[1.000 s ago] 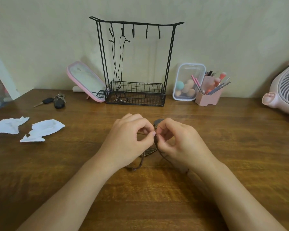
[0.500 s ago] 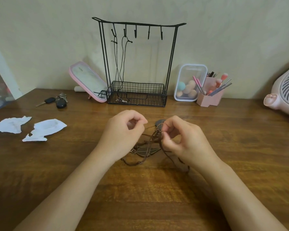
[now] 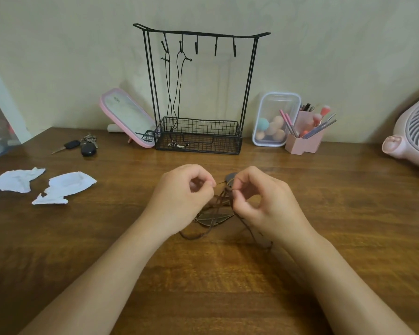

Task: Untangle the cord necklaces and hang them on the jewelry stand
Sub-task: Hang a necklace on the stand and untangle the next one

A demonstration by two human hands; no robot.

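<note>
Step in hand: untangling. Left hand (image 3: 182, 199) and right hand (image 3: 264, 204) each pinch a strand of the brown cord necklaces (image 3: 220, 201), bunched on the table (image 3: 324, 213) between them, well apart from the jewelry stand (image 3: 201, 93). Next move likely calls for teasing 1 loop free of the knot; black cords (image 3: 178, 93) already hang from 2 hooks.

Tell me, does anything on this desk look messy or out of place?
Two torn white paper scraps lie ragged on the wooden table at left. The brown cord necklaces sit in a knotted heap between the left hand and right hand, which both pinch strands. Nothing looks spilled or broken.
</note>
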